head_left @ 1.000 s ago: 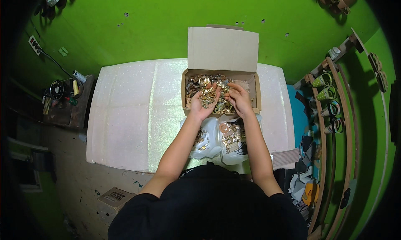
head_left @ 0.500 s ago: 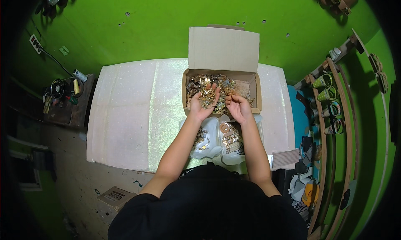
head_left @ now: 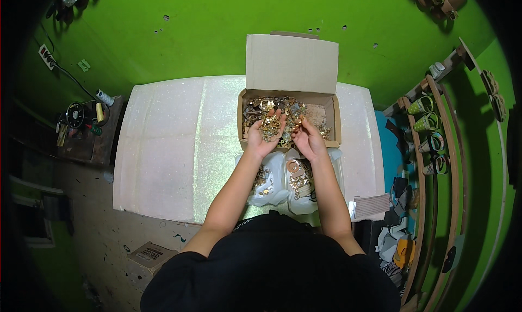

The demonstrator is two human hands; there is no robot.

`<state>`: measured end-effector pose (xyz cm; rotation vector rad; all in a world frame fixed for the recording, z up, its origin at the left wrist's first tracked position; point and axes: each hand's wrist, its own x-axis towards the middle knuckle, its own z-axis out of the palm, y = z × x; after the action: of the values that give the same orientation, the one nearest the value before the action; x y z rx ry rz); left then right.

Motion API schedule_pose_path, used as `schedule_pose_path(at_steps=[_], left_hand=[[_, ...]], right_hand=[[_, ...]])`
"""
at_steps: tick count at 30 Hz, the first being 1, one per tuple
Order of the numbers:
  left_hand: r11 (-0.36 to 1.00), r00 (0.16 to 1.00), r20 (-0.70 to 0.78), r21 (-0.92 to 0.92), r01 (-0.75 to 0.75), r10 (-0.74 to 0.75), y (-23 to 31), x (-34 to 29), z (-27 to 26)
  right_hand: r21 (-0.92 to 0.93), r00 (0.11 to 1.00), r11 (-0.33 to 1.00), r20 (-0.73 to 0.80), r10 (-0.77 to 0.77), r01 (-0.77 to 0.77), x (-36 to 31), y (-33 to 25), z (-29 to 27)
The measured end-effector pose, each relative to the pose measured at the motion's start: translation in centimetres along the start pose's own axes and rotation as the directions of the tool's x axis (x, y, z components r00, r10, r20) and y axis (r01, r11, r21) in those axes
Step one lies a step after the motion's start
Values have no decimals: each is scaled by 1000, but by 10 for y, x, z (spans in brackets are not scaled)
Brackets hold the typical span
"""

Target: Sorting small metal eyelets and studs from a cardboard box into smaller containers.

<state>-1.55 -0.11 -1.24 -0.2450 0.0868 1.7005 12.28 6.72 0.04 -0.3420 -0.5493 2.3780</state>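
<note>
An open cardboard box (head_left: 336,119) stands on the table with its lid (head_left: 291,62) raised at the back. Inside lies a heap of small metal fittings (head_left: 281,101), gold and silver in colour, piled mostly toward the left. Over the box's front part, my left hand (head_left: 262,143) is turned palm up and cupped round a cluster of gold-coloured metal fittings (head_left: 270,126). Close to its right, my right hand (head_left: 311,143) pinches a small gold-coloured piece (head_left: 297,129) between its fingertips; its exact kind is too small to tell.
Two plastic-lined tubs with small parts, a left tub (head_left: 278,176) and a right tub (head_left: 298,206), sit between my forearms and the box. A pale sheet covers the table (head_left: 157,149). At the right stand a striped piece (head_left: 372,206) and a wooden rack (head_left: 454,203) with sandals.
My right hand's fingers have shifted slightly, rising and closing round a small gold-coloured piece. My left hand stays cupped in nearly the same place.
</note>
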Motion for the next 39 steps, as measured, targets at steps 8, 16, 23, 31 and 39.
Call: schedule_pose_path(at_steps=[8, 16, 23, 31, 39], left_hand=[[999, 1000, 7, -32, 25, -25, 0, 3, -2], [1000, 1000, -13, -18, 15, -15, 0, 2, -2], [999, 1000, -6, -25, 20, -21, 0, 3, -3], [999, 1000, -12, -34, 19, -19, -1, 0, -1], [1000, 1000, -31, 12, 1, 0, -4, 1, 0]], right_hand=[[-143, 969, 978, -176, -174, 150, -1, 2, -16], [-365, 947, 927, -260, -188, 84, -3, 0, 23], [-547, 910, 837, -352, -220, -9, -3, 1, 24], [-482, 929, 866, -364, -61, -132, -8, -1, 27], [-509, 988, 860, -142, -62, -19, -5, 1, 24]])
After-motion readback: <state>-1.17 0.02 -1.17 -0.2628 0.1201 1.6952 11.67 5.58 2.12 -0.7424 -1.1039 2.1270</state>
